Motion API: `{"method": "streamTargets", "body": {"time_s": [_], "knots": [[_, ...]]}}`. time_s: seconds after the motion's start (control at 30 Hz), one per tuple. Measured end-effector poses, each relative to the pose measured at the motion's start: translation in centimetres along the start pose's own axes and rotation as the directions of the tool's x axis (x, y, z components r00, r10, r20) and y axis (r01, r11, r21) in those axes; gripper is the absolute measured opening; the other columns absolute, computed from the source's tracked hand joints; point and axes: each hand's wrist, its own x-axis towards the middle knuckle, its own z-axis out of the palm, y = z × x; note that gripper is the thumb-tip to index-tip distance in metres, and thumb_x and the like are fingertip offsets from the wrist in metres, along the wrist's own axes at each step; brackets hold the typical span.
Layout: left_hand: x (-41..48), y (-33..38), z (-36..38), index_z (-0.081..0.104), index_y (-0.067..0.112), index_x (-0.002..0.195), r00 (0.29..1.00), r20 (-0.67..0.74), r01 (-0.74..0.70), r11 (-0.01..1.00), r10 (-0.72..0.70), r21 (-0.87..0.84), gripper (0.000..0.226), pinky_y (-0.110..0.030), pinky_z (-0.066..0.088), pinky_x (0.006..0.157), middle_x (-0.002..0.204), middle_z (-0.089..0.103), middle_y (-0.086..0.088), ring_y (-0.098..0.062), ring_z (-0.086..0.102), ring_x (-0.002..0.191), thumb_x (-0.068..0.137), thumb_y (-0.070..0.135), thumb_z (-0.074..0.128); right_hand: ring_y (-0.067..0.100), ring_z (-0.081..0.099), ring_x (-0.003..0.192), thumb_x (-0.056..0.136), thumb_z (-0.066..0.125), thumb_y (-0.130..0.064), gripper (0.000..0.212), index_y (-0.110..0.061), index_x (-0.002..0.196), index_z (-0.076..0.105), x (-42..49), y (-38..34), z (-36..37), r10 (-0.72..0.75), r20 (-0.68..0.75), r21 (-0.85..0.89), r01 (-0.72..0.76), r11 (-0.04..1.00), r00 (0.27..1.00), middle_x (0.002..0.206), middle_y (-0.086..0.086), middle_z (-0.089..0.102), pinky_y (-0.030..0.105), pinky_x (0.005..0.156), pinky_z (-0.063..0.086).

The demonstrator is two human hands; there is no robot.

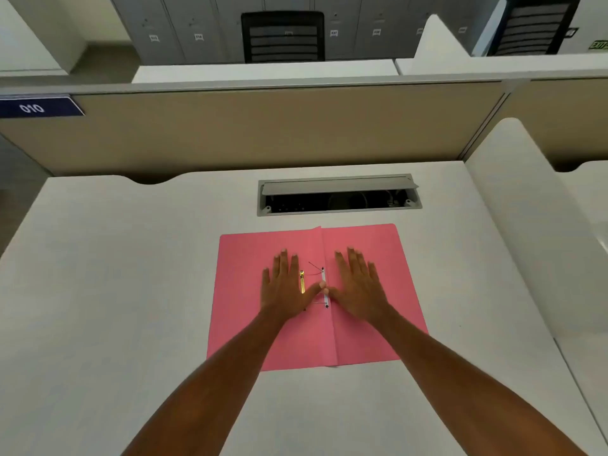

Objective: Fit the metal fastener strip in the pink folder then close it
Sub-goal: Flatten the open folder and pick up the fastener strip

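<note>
Pink folder lies open and flat on the white desk, just in front of a cable hatch. Both arms reach forward: left hand and right hand rest palm-down with fingers spread, grasping nothing, thumbs meeting on the white strip at the fold (a gold fastener piece beside the left thumb). A blue label on the partition reads "010".

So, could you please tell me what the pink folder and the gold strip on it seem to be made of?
The pink folder looks like matte card: flat, no glare, one sharp centre crease. The gold strip by the left hand looks like polished metal, judging by its bright glint, though it is small.
</note>
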Motion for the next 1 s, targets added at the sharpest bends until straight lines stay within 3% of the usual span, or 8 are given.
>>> {"method": "streamTargets", "body": {"time_s": [0.13, 0.27, 0.4, 0.53, 0.6, 0.83, 0.93, 1.0], "knots": [[-0.1, 0.1, 0.1, 0.014, 0.014, 0.171, 1.000, -0.028, 0.011, 1.000, -0.011, 0.013, 0.107, -0.061, 0.016, 0.133, 0.181, -0.001, -0.016, -0.038, 0.004, 0.168, 0.095, 0.087, 0.029, 0.040, 0.002, 0.164, 0.086, 0.008, -0.085, 0.108, -0.016, 0.169, 0.006, -0.4, -0.4, 0.1, 0.032, 0.037, -0.002, -0.032, 0.999, 0.999, 0.177, 0.019, -0.001, 0.058, 0.131, 0.010], [-0.2, 1.0, 0.6, 0.022, 0.015, 0.169, 0.999, -0.048, 0.014, 0.997, -0.018, -0.077, 0.088, -0.058, 0.021, 0.132, 0.181, 0.005, -0.015, -0.036, 0.010, 0.168, 0.103, 0.068, 0.044, 0.040, 0.007, 0.164, 0.102, 0.032, -0.073, 0.090, -0.014, 0.168, 0.016, -0.4, -0.5, 0.5, 0.021, 0.032, -0.011, -0.020, 1.000, 0.999, 0.177, 0.020, 0.006, 0.056, 0.131, 0.011], [-0.9, 1.4, 1.0, 0.049, 0.015, 0.156, 0.988, -0.150, 0.005, 0.979, -0.036, -0.202, 0.062, -0.051, 0.039, 0.125, 0.174, 0.034, -0.013, -0.033, 0.032, 0.161, 0.103, 0.043, 0.063, 0.041, 0.007, 0.164, 0.103, 0.036, -0.071, 0.089, -0.013, 0.167, 0.018, -0.6, -0.5, 0.7, 0.014, 0.037, -0.018, -0.013, 1.000, 0.999, 0.177, 0.021, 0.007, 0.057, 0.131, 0.011], [-1.5, 1.8, 1.4, 0.074, 0.021, 0.133, 0.971, -0.237, -0.092, 0.966, 0.034, -0.240, 0.033, -0.044, 0.048, 0.116, 0.151, 0.064, -0.008, -0.029, 0.054, 0.144, 0.102, 0.023, 0.064, 0.042, 0.010, 0.163, 0.104, 0.040, -0.066, 0.084, -0.012, 0.166, 0.021, -0.9, -0.8, 0.7, 0.009, 0.013, -0.025, -0.009, 1.000, 1.000, 0.176, 0.022, 0.009, 0.056, 0.131, 0.013], [-1.4, 1.9, 1.9, 0.077, 0.027, 0.132, 0.970, -0.231, -0.120, 0.971, 0.071, -0.207, 0.033, -0.047, 0.046, 0.118, 0.153, 0.063, -0.009, -0.031, 0.054, 0.145, 0.102, 0.021, 0.064, 0.042, 0.009, 0.164, 0.105, 0.041, -0.065, 0.083, -0.013, 0.167, 0.020, -1.0, -1.0, 0.9, 0.014, 0.015, -0.028, -0.013, 1.000, 1.000, 0.176, 0.022, 0.009, 0.055, 0.132, 0.012], [-1.1, 1.8, 2.5, 0.058, 0.043, 0.151, 0.979, -0.131, -0.161, 0.986, 0.155, -0.036, 0.045, -0.054, 0.032, 0.130, 0.172, 0.040, -0.012, -0.038, 0.031, 0.161, 0.110, 0.026, 0.050, 0.042, 0.016, 0.163, 0.107, 0.050, -0.051, 0.074, -0.010, 0.164, 0.028, -1.1, -0.7, 0.8, -0.015, 0.000, 0.007, 0.015, 1.000, 1.000, 0.174, 0.023, 0.018, 0.056, 0.131, 0.015], [-1.2, 1.7, 2.3, 0.056, 0.042, 0.153, 0.979, -0.111, -0.174, 0.985, 0.172, -0.006, 0.046, -0.054, 0.033, 0.129, 0.172, 0.037, -0.013, -0.038, 0.029, 0.161, 0.110, 0.026, 0.049, 0.042, 0.043, 0.150, 0.102, 0.065, -0.037, 0.058, -0.007, 0.150, 0.051, -1.9, -0.3, 0.3, 0.069, -0.112, 0.113, -0.056, 0.992, 0.991, 0.160, 0.022, 0.048, 0.054, 0.123, 0.040], [-1.2, 1.7, 2.1, 0.053, 0.042, 0.155, 0.978, -0.104, -0.181, 0.983, 0.182, 0.024, 0.048, -0.054, 0.033, 0.128, 0.173, 0.036, -0.013, -0.037, 0.028, 0.162, 0.110, 0.026, 0.048, 0.037, 0.062, 0.125, 0.103, 0.064, -0.027, 0.038, -0.006, 0.135, 0.066, -2.7, -0.1, -0.1, 0.237, -0.216, 0.205, -0.194, 0.959, 0.947, 0.135, 0.018, 0.069, 0.045, 0.098, 0.056]]}}
